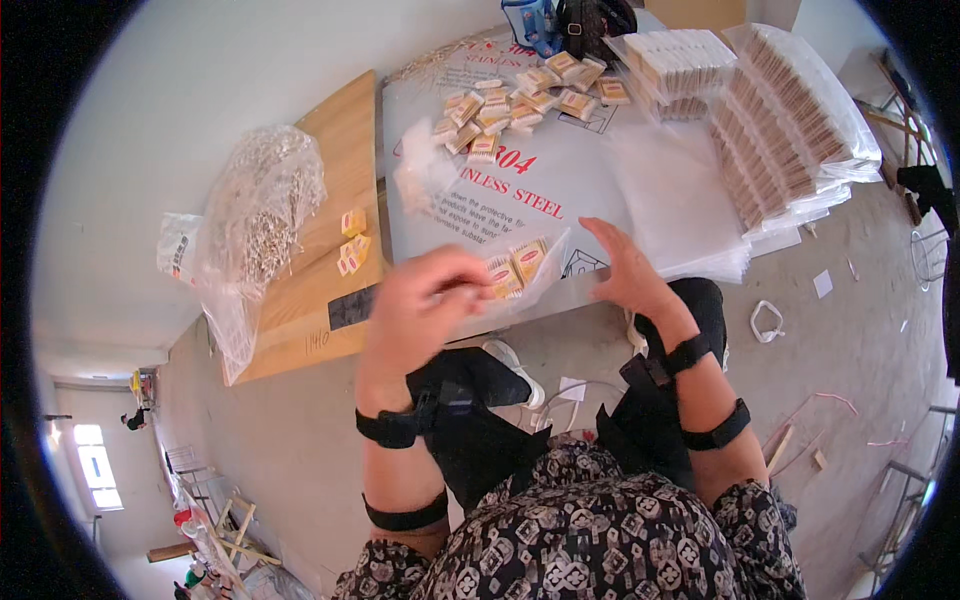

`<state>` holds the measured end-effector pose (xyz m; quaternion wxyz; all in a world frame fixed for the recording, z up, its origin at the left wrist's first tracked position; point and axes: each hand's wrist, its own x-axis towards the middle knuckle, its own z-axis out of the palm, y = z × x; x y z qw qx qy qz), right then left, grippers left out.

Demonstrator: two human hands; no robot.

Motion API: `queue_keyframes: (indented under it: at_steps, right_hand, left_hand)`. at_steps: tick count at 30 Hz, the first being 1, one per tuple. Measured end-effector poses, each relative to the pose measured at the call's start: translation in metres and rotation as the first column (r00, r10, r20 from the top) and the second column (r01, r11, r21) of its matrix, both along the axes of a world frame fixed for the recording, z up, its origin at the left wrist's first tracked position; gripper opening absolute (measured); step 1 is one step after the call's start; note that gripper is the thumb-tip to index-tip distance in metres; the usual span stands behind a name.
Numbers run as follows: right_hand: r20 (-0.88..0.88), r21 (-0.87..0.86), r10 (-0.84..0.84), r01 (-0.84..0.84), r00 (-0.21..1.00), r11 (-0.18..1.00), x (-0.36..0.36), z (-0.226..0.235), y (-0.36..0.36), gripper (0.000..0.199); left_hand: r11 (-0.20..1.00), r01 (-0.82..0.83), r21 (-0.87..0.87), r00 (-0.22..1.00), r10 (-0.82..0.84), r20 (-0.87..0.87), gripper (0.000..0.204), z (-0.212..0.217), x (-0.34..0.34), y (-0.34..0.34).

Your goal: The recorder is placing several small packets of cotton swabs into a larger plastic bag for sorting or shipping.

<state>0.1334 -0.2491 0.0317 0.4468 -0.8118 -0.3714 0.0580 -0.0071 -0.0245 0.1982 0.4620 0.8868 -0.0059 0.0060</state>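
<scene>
Clear plastic, thin and crumpled, forms the small bag (525, 268) at the centre of the scene; it holds several little cream-and-red packets and hangs over the near edge of the white sheet (560, 190) that covers the low work surface. The bag's long axis runs from about eight o'clock to two o'clock, its mouth end toward the left hand (420, 305). That hand, blurred, is curled with fingers drawn together at the bag's lower left end and appears to pinch the film there. The right hand (628, 268) lies at three o'clock from the bag, just beside it, fingers spread and palm open, touching nothing that can be made out. The left hand is thus the nearer and the only one in contact. At twelve o'clock from the bag, a loose heap of similar packets (520, 100) rests on the sheet; at one to two o'clock stand bagged stacks of tan pieces (785, 120). At nine to ten o'clock a wooden board (330, 230) carries a few yellow packets (352, 240) and a large clear sack of small metal parts (262, 205).
</scene>
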Motion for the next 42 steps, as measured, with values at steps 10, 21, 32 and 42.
queue_keyframes:
  at_steps: [10,21,32,42]
  right_hand:
    - [-0.064,-0.013,0.143,-0.145,0.988,0.989,-0.007,-0.018,0.06,0.093]
    - [-0.188,-0.156,0.098,-0.129,0.977,0.979,0.009,-0.032,0.071,0.066]
    - [-0.099,0.087,0.17,-0.162,0.98,0.983,0.032,-0.054,0.038,0.073]
    - [0.269,-0.032,-0.199,0.215,0.942,0.976,0.028,-0.074,0.061,0.043]
  left_hand:
    - [0.941,-0.336,0.049,0.935,0.339,-0.108,0.109,-0.214,-0.026,0.031]
    - [0.869,-0.466,0.163,0.884,0.464,0.055,0.09,-0.208,0.037,0.006]
    - [0.697,-0.076,-0.713,0.996,0.017,-0.09,0.077,-0.204,0.031,0.068]
    - [0.936,-0.285,0.206,0.956,0.262,0.135,0.061,-0.176,0.167,0.18]
